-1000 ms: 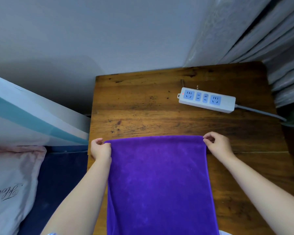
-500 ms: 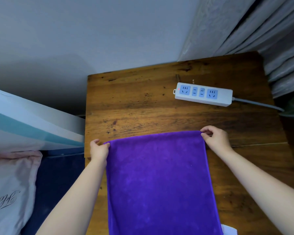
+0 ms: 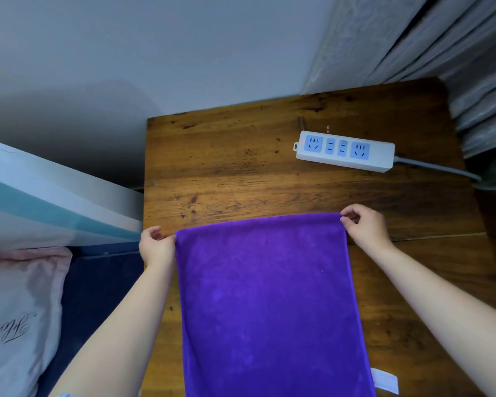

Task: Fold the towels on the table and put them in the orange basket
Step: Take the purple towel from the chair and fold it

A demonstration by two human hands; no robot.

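Observation:
A purple towel [image 3: 267,305] lies flat on the wooden table [image 3: 241,173], running from the table's middle down past the bottom of the view. My left hand [image 3: 155,247] pinches its far left corner. My right hand [image 3: 364,224] pinches its far right corner. A white label [image 3: 385,381] sticks out at the towel's near right side. No orange basket is in view.
A white power strip [image 3: 345,151] with blue sockets lies at the table's far right, its grey cable [image 3: 438,167] running off to the right. Curtains [image 3: 441,47] hang behind the table. A bed with a pink pillow [image 3: 15,316] stands to the left.
Both hands have kept their hold on the far corners. The towel's far edge has come slightly toward me, and the view has tilted up a little.

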